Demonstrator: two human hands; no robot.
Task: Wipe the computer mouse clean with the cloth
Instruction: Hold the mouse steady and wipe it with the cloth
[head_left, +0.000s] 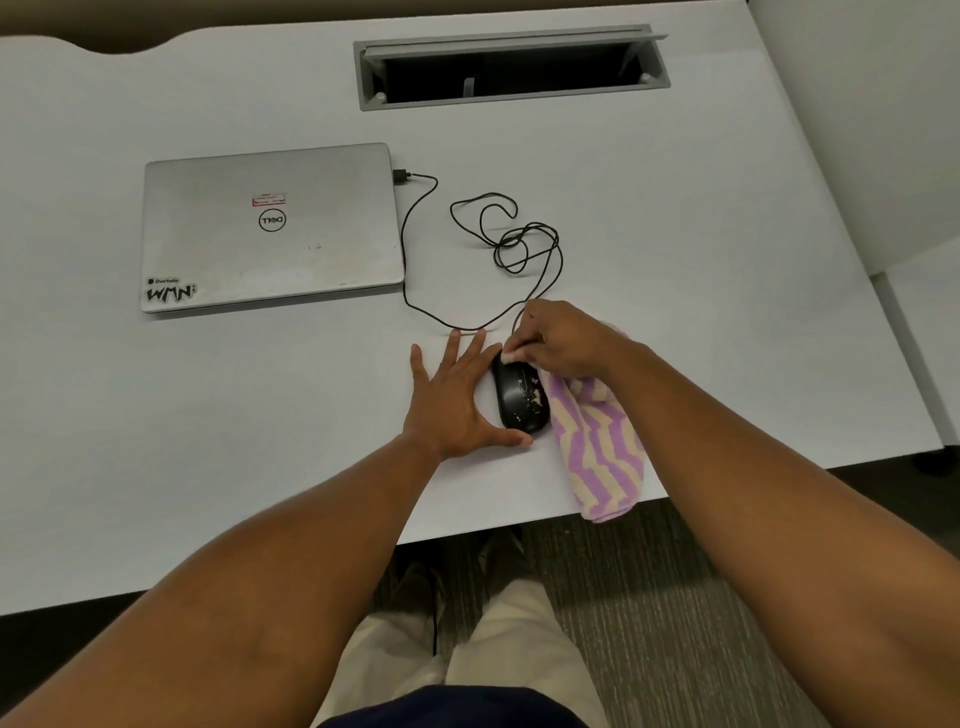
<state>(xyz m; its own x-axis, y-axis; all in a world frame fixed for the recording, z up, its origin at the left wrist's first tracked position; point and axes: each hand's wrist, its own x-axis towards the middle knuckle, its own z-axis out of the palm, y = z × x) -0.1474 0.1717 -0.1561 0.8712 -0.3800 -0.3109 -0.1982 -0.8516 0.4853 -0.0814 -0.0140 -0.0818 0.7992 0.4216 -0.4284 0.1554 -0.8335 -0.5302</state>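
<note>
A black wired computer mouse with worn pale marks on its top lies near the white table's front edge. My left hand rests flat on the table against the mouse's left side, fingers spread, thumb at its near end. My right hand pinches a purple and cream striped cloth and presses a corner of it onto the far end of the mouse. The rest of the cloth trails toward me on the right of the mouse and hangs over the table edge.
The mouse's black cable loops on the table and runs to a closed silver laptop at the left. An open grey cable hatch sits at the back of the table. My legs and carpet show below the edge.
</note>
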